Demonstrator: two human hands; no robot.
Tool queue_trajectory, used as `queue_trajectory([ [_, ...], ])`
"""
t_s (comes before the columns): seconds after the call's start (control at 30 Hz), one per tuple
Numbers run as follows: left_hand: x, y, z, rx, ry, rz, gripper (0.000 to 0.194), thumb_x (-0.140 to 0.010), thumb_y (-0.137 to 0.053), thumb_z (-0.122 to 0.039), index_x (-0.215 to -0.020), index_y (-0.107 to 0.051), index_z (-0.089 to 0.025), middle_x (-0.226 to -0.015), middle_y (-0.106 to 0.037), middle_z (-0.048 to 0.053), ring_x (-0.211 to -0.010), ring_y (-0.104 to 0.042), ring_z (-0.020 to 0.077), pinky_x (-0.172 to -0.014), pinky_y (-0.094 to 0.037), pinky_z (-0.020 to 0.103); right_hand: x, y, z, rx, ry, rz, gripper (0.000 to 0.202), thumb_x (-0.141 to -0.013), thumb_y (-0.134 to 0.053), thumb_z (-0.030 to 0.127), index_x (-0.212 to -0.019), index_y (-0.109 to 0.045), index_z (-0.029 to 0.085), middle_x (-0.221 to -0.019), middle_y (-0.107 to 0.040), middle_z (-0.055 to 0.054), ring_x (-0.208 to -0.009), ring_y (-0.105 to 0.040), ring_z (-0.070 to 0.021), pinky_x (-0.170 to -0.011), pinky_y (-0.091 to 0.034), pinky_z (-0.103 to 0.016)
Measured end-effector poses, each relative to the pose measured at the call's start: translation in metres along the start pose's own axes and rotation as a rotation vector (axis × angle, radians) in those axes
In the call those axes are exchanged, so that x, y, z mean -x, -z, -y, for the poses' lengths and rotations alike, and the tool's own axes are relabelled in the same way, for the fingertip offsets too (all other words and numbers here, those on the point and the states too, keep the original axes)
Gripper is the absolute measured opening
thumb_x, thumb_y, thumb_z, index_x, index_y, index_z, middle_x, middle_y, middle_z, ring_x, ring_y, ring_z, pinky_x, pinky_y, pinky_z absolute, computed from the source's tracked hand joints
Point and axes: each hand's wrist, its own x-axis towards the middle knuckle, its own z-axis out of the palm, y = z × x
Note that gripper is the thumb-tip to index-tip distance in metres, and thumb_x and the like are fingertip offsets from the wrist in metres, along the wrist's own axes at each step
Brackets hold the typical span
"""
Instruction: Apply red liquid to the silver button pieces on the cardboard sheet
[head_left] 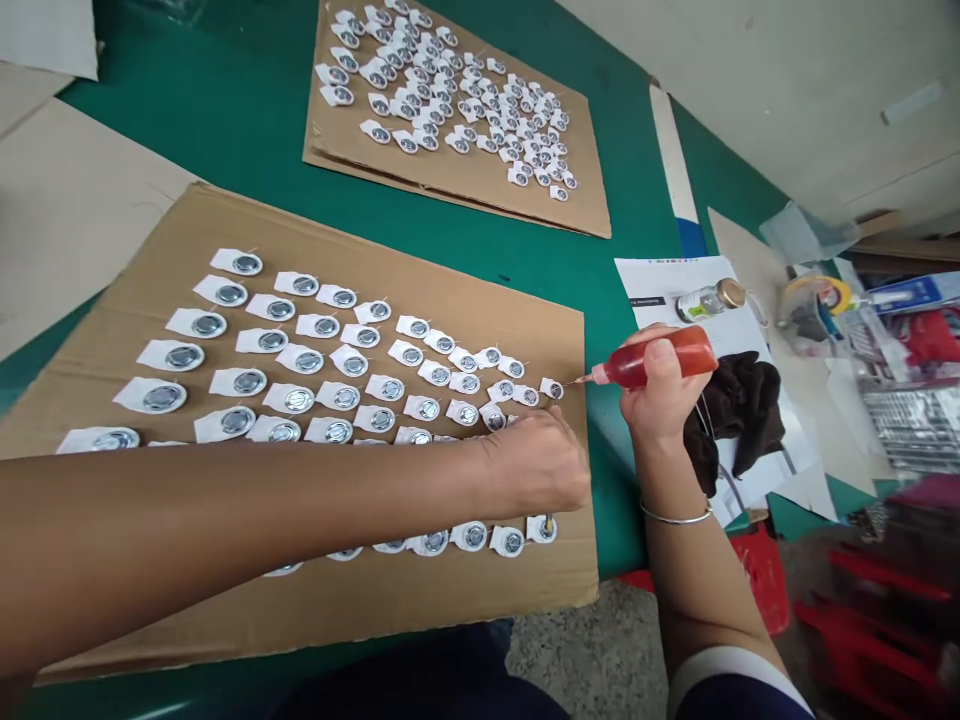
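Rows of small white pieces with round metallic centres lie on a brown cardboard sheet [525, 590]. My left hand [536, 465] is closed over the sheet's right part, around a thin tool whose tip touches the rightmost white piece [551, 388]; its other end shows below the fist. My right hand [660, 395] grips a red squeeze bottle [675, 355] lying almost level. The bottle's thin nozzle points left, close to that same piece. My left forearm hides several pieces in the middle rows.
A second cardboard sheet [592, 215] with many similar pieces lies at the back of the green table [465, 240]. On the right are a glass jar [709, 300], dark cloth [742, 410], white paper and tape [832, 295]. Red stools [761, 580] stand below.
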Motion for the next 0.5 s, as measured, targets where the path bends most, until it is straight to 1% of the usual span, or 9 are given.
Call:
queue_trajectory([
  [0.1,0.000,-0.003,-0.002,-0.046,-0.003,-0.015,0.032,-0.073,-0.042,-0.002,-0.093,-0.066,0.004,-0.088,-0.065,0.030,-0.057,-0.065,0.0287,-0.034,-0.044,0.031,0.004,-0.003,0.001,0.026,0.047,0.037,0.024,-0.071,-0.065,0.041,-0.068,-0.059,0.018,-0.061,-0.053,-0.001,-0.055,-0.054,-0.0126,-0.047,-0.043,-0.026],
  [0.17,0.000,-0.003,-0.002,-0.039,-0.009,-0.020,0.031,-0.074,-0.042,-0.002,-0.091,-0.067,0.003,-0.087,-0.065,0.030,-0.054,-0.064,0.0286,-0.033,-0.043,0.031,0.007,-0.007,0.004,0.030,0.039,0.076,0.023,-0.071,-0.067,0.041,-0.069,-0.060,0.018,-0.063,-0.052,-0.001,-0.058,-0.056,-0.0131,-0.048,-0.044,-0.025],
  [0.33,-0.001,-0.003,-0.003,-0.064,-0.009,-0.007,0.032,-0.074,-0.039,0.000,-0.091,-0.066,0.006,-0.087,-0.065,0.031,-0.052,-0.064,0.0276,-0.032,-0.042,0.030,0.012,-0.010,0.011,0.035,-0.013,0.128,0.022,-0.070,-0.068,0.040,-0.070,-0.062,0.019,-0.067,-0.050,-0.002,-0.056,-0.055,-0.0122,-0.044,-0.044,-0.025],
  [0.5,-0.001,-0.002,-0.005,-0.095,-0.004,-0.011,0.033,-0.074,-0.038,0.000,-0.091,-0.066,0.006,-0.088,-0.065,0.030,-0.051,-0.064,0.0266,-0.033,-0.042,0.031,0.013,-0.008,0.010,0.062,-0.005,0.137,0.023,-0.070,-0.069,0.041,-0.071,-0.061,0.019,-0.068,-0.050,-0.003,-0.056,-0.054,-0.0128,-0.043,-0.044,-0.026],
])
